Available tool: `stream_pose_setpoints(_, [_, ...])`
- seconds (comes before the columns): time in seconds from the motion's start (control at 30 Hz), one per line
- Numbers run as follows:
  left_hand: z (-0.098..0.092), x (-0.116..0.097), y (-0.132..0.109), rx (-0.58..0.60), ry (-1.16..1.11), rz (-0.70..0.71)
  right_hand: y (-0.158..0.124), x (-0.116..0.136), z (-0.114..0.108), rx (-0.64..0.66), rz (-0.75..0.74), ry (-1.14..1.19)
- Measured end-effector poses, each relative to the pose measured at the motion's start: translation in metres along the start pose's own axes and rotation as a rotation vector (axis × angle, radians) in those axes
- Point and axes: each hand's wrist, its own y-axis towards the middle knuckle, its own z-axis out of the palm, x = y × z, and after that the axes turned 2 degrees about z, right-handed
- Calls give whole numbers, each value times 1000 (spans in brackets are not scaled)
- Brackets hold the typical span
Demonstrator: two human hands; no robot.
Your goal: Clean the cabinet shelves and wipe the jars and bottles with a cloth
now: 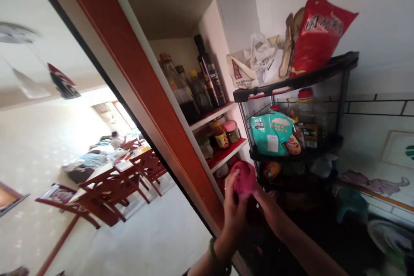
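A round, bright pink thing (245, 177), blurred and of a kind I cannot make out, is held in front of the lowest visible cupboard shelf. My left hand (233, 207) grips it from the left, thumb and fingers curled against its side. A green bangle (211, 251) circles the left wrist. My right hand (265, 203) meets the pink thing at its lower right; its fingertips are partly hidden behind it. Just above stand a sauce bottle with a yellow label (221, 139) and a pink-lidded jar (231, 133) on the red-lined shelf.
Dark bottles (211, 79) fill the upper shelf. On the right, a black corner rack (310, 78) bears a red bag (318, 34) and a teal bag (271, 136). An orange-brown door frame (155, 116) separates a room with a table, chairs (106, 192) and a person (115, 139).
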Motion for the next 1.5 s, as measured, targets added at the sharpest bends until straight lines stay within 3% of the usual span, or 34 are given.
stream_pose_setpoints(0.17, [-42, -60, 60, -136, 157, 275, 57, 91, -21, 247, -93, -77])
stream_pose_setpoints(0.23, [-64, -84, 88, -305, 249, 392, 97, 116, -16, 213, -205, -29])
stream_pose_setpoints(0.33, [-91, -107, 133, -551, 398, 613, 172, 141, 11, 74, -326, -28])
stream_pose_setpoints(0.4, [-103, -111, 159, -540, 521, 749, 222, 154, 38, -23, -317, -94])
stream_pose_setpoints(0.47, [-111, -110, 176, -442, 652, 868, 262, 165, 68, -77, -309, -220])
stream_pose_setpoints(0.6, [-122, -101, 181, -315, 700, 974, 302, 178, 109, -94, -367, -476])
stream_pose_setpoints(0.77, [-129, -91, 174, -354, 579, 958, 316, 163, 125, -150, -461, -593])
stream_pose_setpoints(1.0, [-129, -92, 176, -351, 585, 1041, 345, 134, 124, -140, -584, -289])
stream_pose_setpoints(1.2, [-128, -96, 175, -304, 605, 1066, 339, 138, 114, -214, -594, -193])
stream_pose_setpoints(1.37, [-127, -96, 175, -317, 583, 1067, 302, 152, 75, -139, -614, -78])
stream_pose_setpoints(1.5, [-126, -94, 175, -380, 557, 1057, 216, 124, 22, -69, -489, -56])
